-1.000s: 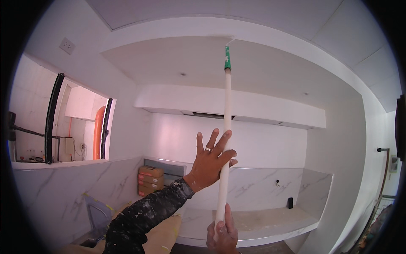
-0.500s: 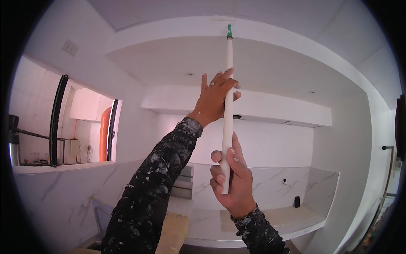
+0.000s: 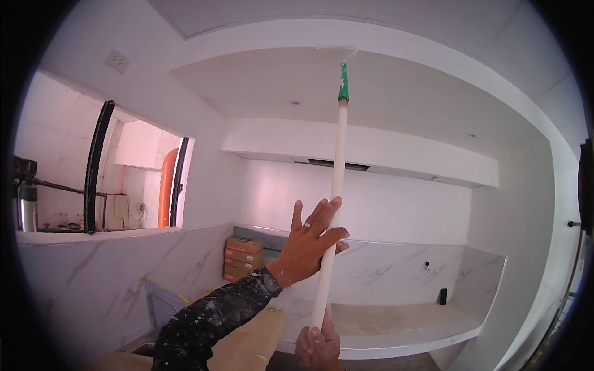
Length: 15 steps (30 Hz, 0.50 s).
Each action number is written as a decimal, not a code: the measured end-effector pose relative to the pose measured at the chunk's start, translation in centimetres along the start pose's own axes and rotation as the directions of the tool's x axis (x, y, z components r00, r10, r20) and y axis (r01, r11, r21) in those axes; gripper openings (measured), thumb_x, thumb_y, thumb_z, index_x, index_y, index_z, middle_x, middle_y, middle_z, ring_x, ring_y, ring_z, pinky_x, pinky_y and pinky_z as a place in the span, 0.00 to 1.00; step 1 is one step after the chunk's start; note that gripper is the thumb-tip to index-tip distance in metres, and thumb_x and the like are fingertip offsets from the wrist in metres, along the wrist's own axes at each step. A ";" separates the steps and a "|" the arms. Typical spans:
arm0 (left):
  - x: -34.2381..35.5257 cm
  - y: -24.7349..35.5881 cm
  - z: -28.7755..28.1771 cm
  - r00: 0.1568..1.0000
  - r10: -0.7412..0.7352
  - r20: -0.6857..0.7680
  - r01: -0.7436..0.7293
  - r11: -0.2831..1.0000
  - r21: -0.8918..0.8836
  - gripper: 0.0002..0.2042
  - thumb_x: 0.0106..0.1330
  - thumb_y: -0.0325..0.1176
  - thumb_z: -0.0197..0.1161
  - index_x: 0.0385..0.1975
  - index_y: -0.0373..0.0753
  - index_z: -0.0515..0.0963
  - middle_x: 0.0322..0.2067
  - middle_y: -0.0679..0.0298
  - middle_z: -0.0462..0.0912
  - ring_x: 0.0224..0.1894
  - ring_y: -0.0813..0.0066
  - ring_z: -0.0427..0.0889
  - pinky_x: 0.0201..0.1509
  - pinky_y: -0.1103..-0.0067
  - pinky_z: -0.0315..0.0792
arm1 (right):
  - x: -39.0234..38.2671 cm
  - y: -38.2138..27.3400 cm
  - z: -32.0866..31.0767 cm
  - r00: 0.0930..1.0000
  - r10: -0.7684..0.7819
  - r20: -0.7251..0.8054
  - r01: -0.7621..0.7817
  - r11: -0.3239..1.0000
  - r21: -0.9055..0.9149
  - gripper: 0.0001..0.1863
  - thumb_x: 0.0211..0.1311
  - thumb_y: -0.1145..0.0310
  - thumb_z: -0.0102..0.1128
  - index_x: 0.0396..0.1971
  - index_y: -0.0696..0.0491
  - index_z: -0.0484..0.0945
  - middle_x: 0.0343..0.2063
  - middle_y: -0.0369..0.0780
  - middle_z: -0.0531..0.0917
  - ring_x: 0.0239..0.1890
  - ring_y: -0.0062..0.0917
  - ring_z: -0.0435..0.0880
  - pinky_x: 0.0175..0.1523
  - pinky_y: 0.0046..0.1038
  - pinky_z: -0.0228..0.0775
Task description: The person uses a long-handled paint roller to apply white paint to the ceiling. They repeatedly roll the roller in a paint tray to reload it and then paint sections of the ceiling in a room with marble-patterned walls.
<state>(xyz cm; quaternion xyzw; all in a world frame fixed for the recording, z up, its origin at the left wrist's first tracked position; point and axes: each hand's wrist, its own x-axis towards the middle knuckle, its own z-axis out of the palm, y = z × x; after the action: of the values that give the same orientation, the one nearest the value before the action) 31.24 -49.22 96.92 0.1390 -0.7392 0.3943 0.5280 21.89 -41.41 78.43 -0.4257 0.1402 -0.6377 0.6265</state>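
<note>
- Over the last 0.5 seconds, both hands have dropped, drawing the white pole (image 3: 338, 154) down; the roller (image 3: 334, 47), high above them, now sits by the lower edge of the white beam (image 3: 260, 35), which suggests a downward stroke.
- The left hand (image 3: 309, 244) holds the pole loosely mid-length, fingers spread; the right hand (image 3: 318, 349), below it, is closed around the pole's lower end.
- Above the hands, a tapered green handle (image 3: 343, 83) joins the smooth, round pole to thin bent wire.
- Paint flecks the dark fabric sleeve (image 3: 216, 315).
- Beyond the hands: glossy, grey-veined panels (image 3: 396, 266) and a dusty worktop (image 3: 396, 318).
</note>
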 end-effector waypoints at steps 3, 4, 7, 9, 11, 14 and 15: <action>1.2 -1.3 -0.9 1.000 0.006 -0.015 -0.005 0.998 0.070 0.09 0.66 0.42 0.64 0.41 0.48 0.77 0.71 0.50 0.59 0.73 0.56 0.59 0.75 0.51 0.29 | 1.1 -0.2 0.6 0.981 -0.142 0.133 0.159 0.979 -0.127 0.32 0.76 0.64 0.46 0.75 0.37 0.46 0.16 0.31 0.66 0.08 0.15 0.62 0.10 0.19 0.57; 1.6 -1.8 -1.3 1.000 0.006 -0.006 -0.005 0.997 0.077 0.09 0.66 0.42 0.64 0.41 0.48 0.77 0.71 0.50 0.60 0.72 0.56 0.60 0.75 0.51 0.30 | 1.3 -0.5 1.0 0.959 -0.192 0.208 0.228 0.960 -0.165 0.32 0.76 0.64 0.46 0.75 0.37 0.46 0.16 0.31 0.66 0.08 0.16 0.61 0.10 0.19 0.57; 2.6 -3.0 -2.1 1.000 0.007 0.007 -0.007 0.995 0.101 0.10 0.66 0.43 0.64 0.42 0.48 0.77 0.70 0.51 0.60 0.71 0.54 0.60 0.75 0.49 0.32 | 1.0 -2.2 2.7 0.987 -0.043 0.158 0.055 0.996 -0.075 0.32 0.76 0.65 0.47 0.74 0.40 0.49 0.15 0.31 0.65 0.08 0.15 0.61 0.10 0.19 0.56; 3.1 -3.3 -2.6 1.000 0.006 0.017 -0.008 0.992 0.122 0.11 0.66 0.44 0.64 0.42 0.47 0.78 0.70 0.52 0.60 0.71 0.52 0.61 0.74 0.48 0.33 | 1.0 -3.9 4.4 0.958 -0.110 0.267 0.141 0.985 -0.101 0.34 0.76 0.59 0.47 0.75 0.40 0.45 0.22 0.33 0.68 0.12 0.14 0.64 0.13 0.18 0.58; 3.8 -3.7 -3.5 0.994 0.103 0.017 -0.105 0.972 0.208 0.13 0.66 0.46 0.64 0.44 0.47 0.78 0.70 0.53 0.60 0.71 0.50 0.60 0.74 0.47 0.34 | 1.7 -6.0 6.5 0.925 -0.140 0.354 0.179 0.981 -0.080 0.35 0.76 0.56 0.47 0.76 0.40 0.44 0.26 0.34 0.69 0.15 0.14 0.65 0.15 0.18 0.59; 6.5 -5.1 -4.8 0.992 0.124 0.021 -0.124 0.947 0.296 0.16 0.65 0.48 0.64 0.47 0.48 0.79 0.70 0.54 0.62 0.71 0.46 0.58 0.73 0.45 0.36 | 4.4 -9.8 9.8 0.892 -0.160 0.423 0.172 0.985 0.008 0.32 0.77 0.57 0.47 0.75 0.40 0.47 0.25 0.33 0.69 0.16 0.14 0.66 0.16 0.17 0.60; 7.7 -5.8 -5.2 0.994 0.112 0.010 -0.109 0.937 0.332 0.17 0.65 0.49 0.64 0.48 0.48 0.79 0.70 0.54 0.62 0.72 0.45 0.58 0.73 0.44 0.36 | 5.5 -10.5 11.2 0.883 -0.178 0.435 0.181 0.983 0.033 0.31 0.77 0.57 0.47 0.74 0.40 0.49 0.25 0.33 0.69 0.16 0.14 0.66 0.16 0.17 0.60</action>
<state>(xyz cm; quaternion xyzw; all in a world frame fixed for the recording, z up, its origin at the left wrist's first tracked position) 35.21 -47.55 107.01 0.1823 -0.6666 0.5427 0.4774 23.59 -40.60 94.65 -0.5715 -0.0409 -0.5807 0.5784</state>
